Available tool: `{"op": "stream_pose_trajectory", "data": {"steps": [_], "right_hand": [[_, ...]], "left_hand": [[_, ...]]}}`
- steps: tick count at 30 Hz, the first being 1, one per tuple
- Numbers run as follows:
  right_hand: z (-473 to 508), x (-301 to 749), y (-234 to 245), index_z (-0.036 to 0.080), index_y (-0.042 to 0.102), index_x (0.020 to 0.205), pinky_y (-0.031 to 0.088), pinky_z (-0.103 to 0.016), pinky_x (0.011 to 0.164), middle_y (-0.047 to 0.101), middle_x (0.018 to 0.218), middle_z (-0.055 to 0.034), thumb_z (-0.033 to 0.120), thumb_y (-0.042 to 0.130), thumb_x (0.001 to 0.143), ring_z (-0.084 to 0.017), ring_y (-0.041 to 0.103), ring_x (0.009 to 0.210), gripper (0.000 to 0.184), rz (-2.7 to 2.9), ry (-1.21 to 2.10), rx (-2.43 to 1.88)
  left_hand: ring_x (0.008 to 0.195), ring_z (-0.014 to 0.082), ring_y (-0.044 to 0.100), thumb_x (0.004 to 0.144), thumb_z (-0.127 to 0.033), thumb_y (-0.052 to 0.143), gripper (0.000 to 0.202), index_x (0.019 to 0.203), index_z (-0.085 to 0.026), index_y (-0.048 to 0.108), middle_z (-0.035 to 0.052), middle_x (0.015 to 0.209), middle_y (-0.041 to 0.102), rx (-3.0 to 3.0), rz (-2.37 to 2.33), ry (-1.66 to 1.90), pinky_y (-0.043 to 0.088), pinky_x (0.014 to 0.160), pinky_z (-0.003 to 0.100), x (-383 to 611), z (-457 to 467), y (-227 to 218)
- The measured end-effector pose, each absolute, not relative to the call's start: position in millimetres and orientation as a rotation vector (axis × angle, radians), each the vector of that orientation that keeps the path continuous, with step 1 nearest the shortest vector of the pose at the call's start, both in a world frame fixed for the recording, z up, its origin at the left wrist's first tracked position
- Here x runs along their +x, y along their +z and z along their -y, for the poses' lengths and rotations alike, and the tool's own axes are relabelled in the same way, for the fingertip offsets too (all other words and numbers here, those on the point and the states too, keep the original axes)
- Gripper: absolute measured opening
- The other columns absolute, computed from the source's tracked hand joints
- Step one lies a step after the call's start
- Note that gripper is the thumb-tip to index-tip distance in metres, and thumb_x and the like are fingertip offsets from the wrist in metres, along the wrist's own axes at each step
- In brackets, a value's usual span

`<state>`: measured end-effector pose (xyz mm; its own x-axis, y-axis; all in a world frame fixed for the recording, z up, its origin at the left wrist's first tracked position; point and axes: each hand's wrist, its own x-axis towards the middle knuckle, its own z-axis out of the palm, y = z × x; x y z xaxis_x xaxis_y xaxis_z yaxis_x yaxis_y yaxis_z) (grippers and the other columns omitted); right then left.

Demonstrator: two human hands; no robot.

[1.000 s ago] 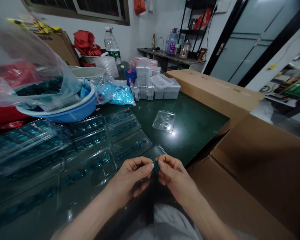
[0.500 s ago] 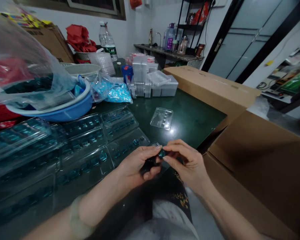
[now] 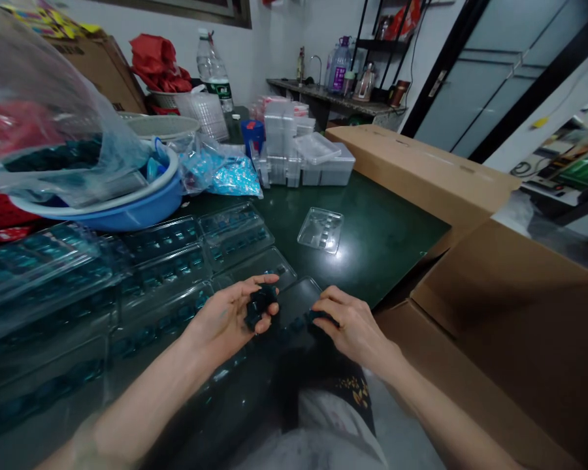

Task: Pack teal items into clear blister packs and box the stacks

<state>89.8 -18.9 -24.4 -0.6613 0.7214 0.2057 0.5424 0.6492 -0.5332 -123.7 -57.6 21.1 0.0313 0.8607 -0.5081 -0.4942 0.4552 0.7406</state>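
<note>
Several small, glossy dark-teal pieces (image 3: 261,305) lie in my left hand (image 3: 223,320), its fingers curled around them. To its right, my right hand (image 3: 353,326) pinches a small dark-teal piece (image 3: 317,315) between thumb and fingertips. That piece is at a row of slots in a clear plastic tray (image 3: 301,294); I cannot tell whether it sits in a slot. Part of this tray is hidden by my hands. More clear trays (image 3: 174,277) with rows of teal pieces spread across the left of the dark green table.
An almost square clear tray (image 3: 321,230) lies on the table (image 3: 387,222). Behind are stacked clear plastic boxes (image 3: 326,171), a bag of shiny blue bits (image 3: 238,176) and a blue basin (image 3: 142,212). An open cardboard box (image 3: 514,320) stands along the right edge.
My hands have come apart. The left moved leftward with the dark pieces, palm turned up; the right moved down to the tray with one piece. The view shifted slightly.
</note>
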Motion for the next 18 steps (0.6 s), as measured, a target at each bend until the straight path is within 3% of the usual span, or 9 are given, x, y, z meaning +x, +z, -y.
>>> {"op": "stream_pose_trajectory", "data": {"steps": [9,18], "right_hand": [[17.9,76.4,-28.2,0.02,0.059,0.085,0.038,-0.026,0.064,0.055,0.083,-0.0026,0.02,0.054,0.08,-0.014,0.051,0.078,0.007,2.55,0.409,-1.001],[11.1,75.1,-27.1,0.021,0.062,0.087,0.034,-0.027,0.067,0.055,0.082,-0.0029,0.013,0.045,0.083,-0.015,0.046,0.08,0.019,2.731,0.359,-0.916]], "left_hand": [[0.047,0.0064,0.047,0.077,-0.029,0.055,0.022,0.096,-0.017,0.055,0.0032,0.081,0.053,0.579,-1.032,1.02,0.023,0.032,0.015,-125.1,66.7,6.6],[0.05,0.0084,0.051,0.079,-0.03,0.053,0.03,0.105,-0.017,0.055,0.0046,0.079,0.055,0.573,-1.076,0.934,0.026,0.034,0.015,-122.9,68.7,7.1]]}}
